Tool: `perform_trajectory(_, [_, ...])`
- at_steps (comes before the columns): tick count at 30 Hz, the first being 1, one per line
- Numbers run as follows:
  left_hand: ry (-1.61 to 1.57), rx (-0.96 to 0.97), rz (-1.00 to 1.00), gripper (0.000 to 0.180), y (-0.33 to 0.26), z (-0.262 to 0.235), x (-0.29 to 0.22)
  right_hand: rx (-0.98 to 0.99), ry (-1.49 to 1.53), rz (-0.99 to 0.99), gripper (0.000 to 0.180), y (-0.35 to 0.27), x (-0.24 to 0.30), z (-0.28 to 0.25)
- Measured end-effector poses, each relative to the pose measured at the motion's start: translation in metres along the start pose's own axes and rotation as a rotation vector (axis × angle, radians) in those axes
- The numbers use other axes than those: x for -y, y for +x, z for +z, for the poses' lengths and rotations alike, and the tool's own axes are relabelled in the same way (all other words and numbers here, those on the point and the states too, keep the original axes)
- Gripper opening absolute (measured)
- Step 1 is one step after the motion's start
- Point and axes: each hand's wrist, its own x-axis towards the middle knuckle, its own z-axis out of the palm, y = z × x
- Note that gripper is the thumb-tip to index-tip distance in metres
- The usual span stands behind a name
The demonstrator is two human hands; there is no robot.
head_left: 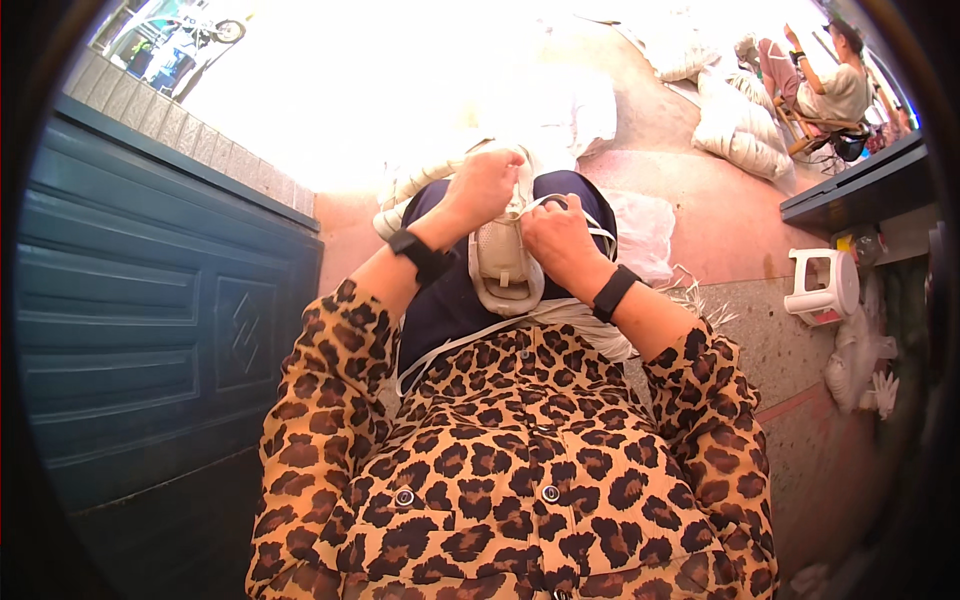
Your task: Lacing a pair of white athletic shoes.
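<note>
A pale beige sneaker [503, 262] rests on my lap over dark blue trousers [440, 300], its heel toward me. My left hand [484, 187] is closed in a fist over the shoe's far left side; what its fingers grip is hidden. Pinched in my right hand [562, 238], at the shoe's right side, is a white shoelace [604, 236] that loops out past the knuckles. Another long white lace [440, 352] trails across my lap toward the left. Glare washes out the far part of the shoe.
A blue panelled door [120, 330] stands at my left. White sacks [740, 125] lie at the far right, near a seated person [840, 85]. A white plastic stool [822, 286] is on the right. A bundle of white laces [700, 300] lies beside my right forearm.
</note>
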Motion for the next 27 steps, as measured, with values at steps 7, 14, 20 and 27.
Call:
perform_trajectory(7, [-0.019,0.661,-0.430,0.046,0.039,0.019,-0.017,-0.227,0.087,0.279,0.014,-0.021,0.010,0.000])
perform_trajectory(14, [-0.485,0.634,-0.618,0.053,0.038,0.013,-0.009,-0.087,0.102,0.387,0.017,-0.015,0.015,-0.002])
perform_trajectory(20, [-0.907,0.475,-0.700,0.040,0.027,-0.025,-0.015,-0.077,0.318,0.229,0.017,-0.014,-0.004,0.002])
perform_trajectory(27, [-0.912,0.455,-0.739,0.044,0.028,-0.038,-0.022,-0.010,0.132,0.069,0.013,0.003,0.013,-0.020])
